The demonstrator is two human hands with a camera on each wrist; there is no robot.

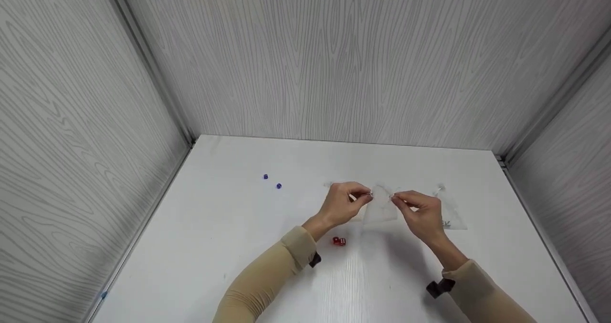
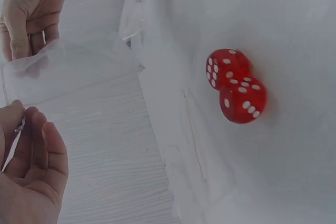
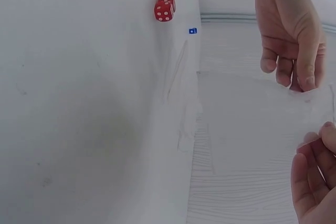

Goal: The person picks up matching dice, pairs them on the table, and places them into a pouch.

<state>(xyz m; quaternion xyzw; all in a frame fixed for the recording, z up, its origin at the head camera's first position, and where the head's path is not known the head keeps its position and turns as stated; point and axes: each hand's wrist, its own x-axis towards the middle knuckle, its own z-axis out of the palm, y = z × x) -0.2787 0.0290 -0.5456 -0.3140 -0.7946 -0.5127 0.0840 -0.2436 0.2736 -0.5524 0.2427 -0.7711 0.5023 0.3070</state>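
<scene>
Both hands pinch a clear plastic bag [image 1: 380, 214] by its top edge, one at each corner. My left hand [image 1: 342, 203] grips the left corner between thumb and fingers, and my right hand [image 1: 421, 214] grips the right. Between them the bag hangs over the table, thin and see-through, in the left wrist view [image 2: 68, 72] stretched from hand to hand. Two red dice [image 1: 339, 241] with white dots sit side by side on the table, near the left wrist. Nothing shows inside the held bag.
Right of the right hand lies another clear bag [image 1: 453, 213] with dark print near its bottom. Two small blue dice [image 1: 266, 176] are apart on the left of the white table [image 1: 205, 246]. Grey wood-grain panels [image 1: 315, 65] enclose the back and sides.
</scene>
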